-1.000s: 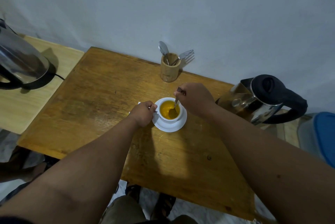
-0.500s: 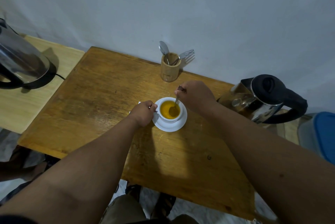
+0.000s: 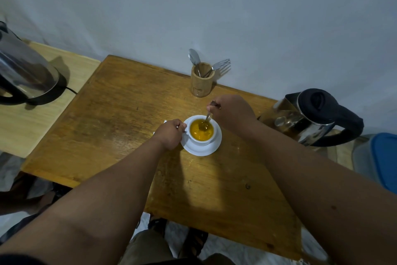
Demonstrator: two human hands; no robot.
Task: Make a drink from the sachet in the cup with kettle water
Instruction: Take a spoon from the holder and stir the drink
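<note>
A: Where's the cup?

B: White cup (image 3: 201,135) on a white saucer (image 3: 202,149), middle of a wooden table (image 3: 120,118), a bit toward the far edge. It holds an orange-yellow drink, w/ paler patches that may be unmixed powder.

A: Hands?

B: Left hand (image 3: 170,134) is closed on the cup's left side, prob. pinching the handle, which the fingers hide. Right hand (image 3: 233,111) pinches the top of a spoon (image 3: 205,122), its bowl down in the liquid. Looks like the stirring stage, so nearly done.

A: How would it handle?

B: Ceramic, so stiff and breakable, likely hot from kettle water, and fairly full. Take it by the handle or lift the saucer by its rim, and keep it level or it'll slop.

A: What's around it?

B: A white scrap (image 3: 165,122) peeks from behind the left hand, maybe the sachet. Wooden holder (image 3: 202,83) w/ a spoon and fork at the far edge. Steel kettle, black lid (image 3: 309,117), at the far right corner. Second kettle (image 3: 26,73) on a paler table (image 3: 40,118) to the left. Blue-lidded tub (image 3: 381,157) at far right.

A: Room?

B: Plain pale wall (image 3: 236,11) right behind the table. Dim light.
</note>
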